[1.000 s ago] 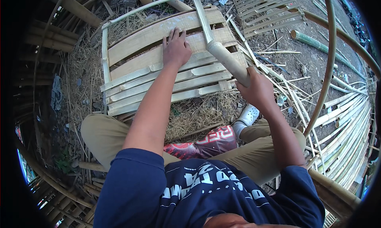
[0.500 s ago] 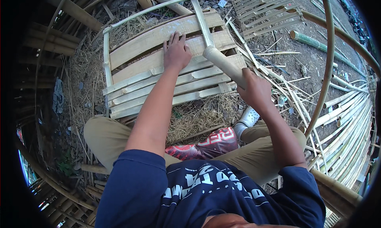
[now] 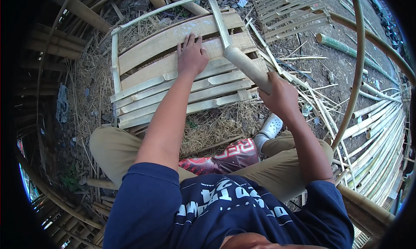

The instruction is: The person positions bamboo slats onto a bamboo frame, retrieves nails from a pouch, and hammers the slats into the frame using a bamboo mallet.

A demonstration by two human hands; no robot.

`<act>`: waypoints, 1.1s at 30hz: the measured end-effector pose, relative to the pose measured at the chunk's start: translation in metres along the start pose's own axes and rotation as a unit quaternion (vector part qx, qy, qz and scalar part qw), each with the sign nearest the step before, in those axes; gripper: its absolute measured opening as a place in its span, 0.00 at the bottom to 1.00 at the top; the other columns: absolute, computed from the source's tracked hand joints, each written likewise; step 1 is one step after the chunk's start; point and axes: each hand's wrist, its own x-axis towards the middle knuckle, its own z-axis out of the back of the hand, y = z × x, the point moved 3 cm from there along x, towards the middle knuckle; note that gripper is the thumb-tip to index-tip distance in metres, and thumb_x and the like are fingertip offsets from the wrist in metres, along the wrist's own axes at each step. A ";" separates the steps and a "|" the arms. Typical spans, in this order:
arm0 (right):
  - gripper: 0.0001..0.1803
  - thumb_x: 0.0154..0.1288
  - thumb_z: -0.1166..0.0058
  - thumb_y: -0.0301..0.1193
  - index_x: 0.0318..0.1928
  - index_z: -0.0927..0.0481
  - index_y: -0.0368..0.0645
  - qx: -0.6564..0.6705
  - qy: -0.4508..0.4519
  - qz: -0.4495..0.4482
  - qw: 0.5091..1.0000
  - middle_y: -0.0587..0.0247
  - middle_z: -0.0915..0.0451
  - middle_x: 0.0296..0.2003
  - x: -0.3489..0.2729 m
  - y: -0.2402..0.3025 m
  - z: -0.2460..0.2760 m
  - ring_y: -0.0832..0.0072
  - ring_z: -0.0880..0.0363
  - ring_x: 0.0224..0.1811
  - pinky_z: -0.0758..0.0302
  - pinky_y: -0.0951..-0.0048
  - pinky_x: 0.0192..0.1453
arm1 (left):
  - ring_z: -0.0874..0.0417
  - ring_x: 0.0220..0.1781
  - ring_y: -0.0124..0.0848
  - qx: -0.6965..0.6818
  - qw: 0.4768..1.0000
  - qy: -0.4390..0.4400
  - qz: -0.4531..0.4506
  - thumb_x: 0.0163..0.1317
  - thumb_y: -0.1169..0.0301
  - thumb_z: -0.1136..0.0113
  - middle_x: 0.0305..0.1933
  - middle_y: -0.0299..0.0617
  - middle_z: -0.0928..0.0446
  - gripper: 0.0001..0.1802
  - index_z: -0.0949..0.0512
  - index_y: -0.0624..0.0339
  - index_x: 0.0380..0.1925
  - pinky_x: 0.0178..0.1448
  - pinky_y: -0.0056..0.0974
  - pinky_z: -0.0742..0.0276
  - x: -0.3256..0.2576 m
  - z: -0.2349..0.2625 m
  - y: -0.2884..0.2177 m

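Knees in tan trousers frame a patch of straw (image 3: 216,123) just short of both hands. Right hand (image 3: 281,95) has its fingers clamped around the lower end of a thick bamboo pole (image 3: 247,67), which slants up and leftward from them onto the bamboo slat panel (image 3: 151,75). Left hand (image 3: 192,56) lies flat on that panel beside the pole tip, fingers spread slightly apart, gripping nothing. Beyond the right fingers lies another slat panel (image 3: 290,10) on bare ground.
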 end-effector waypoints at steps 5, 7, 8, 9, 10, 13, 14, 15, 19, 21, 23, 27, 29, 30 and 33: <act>0.28 0.64 0.35 0.37 0.59 0.29 0.36 0.221 -0.201 -0.024 0.954 0.38 0.15 0.35 0.000 0.010 0.022 0.44 0.14 0.34 0.19 0.51 0.40 | 0.47 0.85 0.40 0.004 1.000 -0.009 -0.003 0.72 0.63 0.54 0.82 0.47 0.42 0.31 0.32 0.53 0.74 0.86 0.53 0.58 0.001 0.002 0.001; 0.26 0.60 0.35 0.36 0.53 0.28 0.38 -0.017 -0.002 0.006 1.000 0.43 0.15 0.33 0.004 -0.004 0.010 0.46 0.14 0.34 0.19 0.50 0.39 | 0.47 0.85 0.40 -0.010 1.000 -0.010 -0.003 0.72 0.63 0.55 0.82 0.47 0.42 0.30 0.32 0.52 0.74 0.86 0.53 0.58 -0.002 -0.001 -0.002; 0.29 0.60 0.34 0.37 0.58 0.28 0.38 -0.033 0.035 -0.002 0.999 0.41 0.15 0.34 0.006 -0.008 -0.006 0.46 0.14 0.34 0.19 0.50 0.40 | 0.47 0.85 0.40 -0.021 1.000 -0.014 -0.004 0.72 0.63 0.55 0.82 0.47 0.42 0.30 0.32 0.52 0.74 0.86 0.54 0.58 0.003 0.001 -0.001; 0.30 0.59 0.34 0.39 0.58 0.27 0.39 -0.038 0.006 0.019 0.999 0.42 0.15 0.34 0.002 -0.014 -0.010 0.46 0.13 0.36 0.19 0.50 0.41 | 0.47 0.85 0.40 -0.020 1.000 -0.017 -0.010 0.72 0.63 0.55 0.82 0.47 0.42 0.30 0.32 0.52 0.74 0.86 0.54 0.58 0.007 0.001 -0.001; 0.30 0.59 0.34 0.39 0.58 0.27 0.39 -0.036 0.008 0.021 0.999 0.42 0.15 0.34 0.002 -0.009 -0.007 0.46 0.13 0.36 0.19 0.50 0.41 | 0.47 0.85 0.40 -0.007 1.000 -0.005 -0.002 0.72 0.63 0.55 0.82 0.46 0.42 0.30 0.32 0.52 0.74 0.86 0.53 0.57 0.002 0.000 0.001; 0.29 0.59 0.33 0.39 0.57 0.27 0.39 0.003 0.005 -0.007 1.000 0.46 0.14 0.35 0.003 -0.001 0.009 0.46 0.14 0.39 0.19 0.49 0.42 | 0.46 0.85 0.40 0.003 1.000 -0.003 0.003 0.73 0.63 0.55 0.82 0.46 0.42 0.30 0.32 0.52 0.74 0.86 0.53 0.57 -0.001 0.002 0.002; 0.29 0.59 0.33 0.39 0.57 0.27 0.39 0.002 0.006 -0.008 1.000 0.46 0.14 0.35 0.003 -0.005 0.005 0.46 0.14 0.39 0.19 0.49 0.42 | 0.46 0.85 0.39 0.001 1.000 -0.013 -0.004 0.73 0.63 0.55 0.82 0.46 0.42 0.30 0.32 0.52 0.74 0.86 0.53 0.57 0.000 0.002 0.001; 0.29 0.60 0.33 0.39 0.57 0.27 0.39 -0.005 0.022 -0.002 1.000 0.46 0.14 0.36 0.003 -0.010 -0.001 0.46 0.14 0.39 0.19 0.49 0.43 | 0.46 0.85 0.39 -0.001 1.000 -0.011 -0.004 0.73 0.63 0.55 0.82 0.46 0.42 0.30 0.32 0.52 0.74 0.86 0.53 0.57 -0.002 0.001 -0.001; 0.30 0.60 0.32 0.40 0.58 0.27 0.39 0.004 0.031 0.002 0.999 0.45 0.14 0.39 0.003 -0.004 0.000 0.46 0.14 0.40 0.19 0.50 0.44 | 0.46 0.85 0.40 0.003 1.000 -0.001 0.004 0.73 0.63 0.55 0.82 0.46 0.42 0.30 0.32 0.52 0.74 0.86 0.53 0.57 -0.001 0.002 0.000; 0.31 0.60 0.32 0.40 0.59 0.27 0.39 0.010 0.030 0.001 0.999 0.44 0.14 0.40 0.002 -0.004 -0.001 0.46 0.14 0.41 0.19 0.50 0.45 | 0.46 0.85 0.40 -0.001 1.000 0.002 0.006 0.72 0.63 0.55 0.82 0.46 0.42 0.30 0.32 0.52 0.74 0.86 0.53 0.57 -0.001 0.002 0.000; 0.26 0.60 0.34 0.39 0.53 0.25 0.36 0.020 -0.023 0.050 0.998 0.43 0.15 0.35 -0.001 -0.002 -0.001 0.48 0.13 0.36 0.19 0.51 0.41 | 0.46 0.85 0.40 0.008 1.000 -0.009 -0.001 0.72 0.63 0.54 0.82 0.47 0.41 0.30 0.32 0.52 0.74 0.86 0.52 0.56 0.000 0.002 0.000; 0.25 0.58 0.33 0.35 0.53 0.25 0.38 0.327 -0.275 0.026 0.904 0.42 0.14 0.34 -0.007 0.027 0.032 0.48 0.13 0.35 0.19 0.50 0.41 | 0.46 0.85 0.40 0.013 1.000 0.004 0.010 0.72 0.63 0.54 0.82 0.47 0.41 0.30 0.32 0.53 0.74 0.86 0.52 0.56 -0.002 0.003 0.003; 0.28 0.56 0.32 0.35 0.56 0.25 0.41 0.167 -0.121 0.005 0.979 0.43 0.14 0.36 0.003 0.022 0.027 0.47 0.13 0.38 0.19 0.50 0.43 | 0.46 0.85 0.40 0.004 1.000 -0.014 -0.003 0.72 0.63 0.54 0.82 0.47 0.41 0.30 0.31 0.53 0.74 0.86 0.52 0.57 0.002 0.005 0.002; 0.30 0.55 0.32 0.36 0.59 0.24 0.43 -0.003 0.040 -0.016 0.999 0.43 0.14 0.37 0.005 0.015 0.019 0.47 0.13 0.40 0.19 0.50 0.45 | 0.46 0.85 0.40 0.005 1.000 -0.013 -0.003 0.72 0.63 0.54 0.82 0.47 0.41 0.30 0.31 0.53 0.74 0.86 0.52 0.57 -0.002 0.005 0.002; 0.28 0.52 0.33 0.36 0.54 0.22 0.41 0.023 0.050 -0.029 0.998 0.44 0.14 0.35 -0.002 0.008 -0.005 0.46 0.14 0.40 0.19 0.48 0.45 | 0.46 0.85 0.40 -0.007 1.000 -0.005 -0.002 0.72 0.63 0.54 0.82 0.47 0.41 0.30 0.31 0.53 0.73 0.86 0.52 0.57 0.003 0.003 0.002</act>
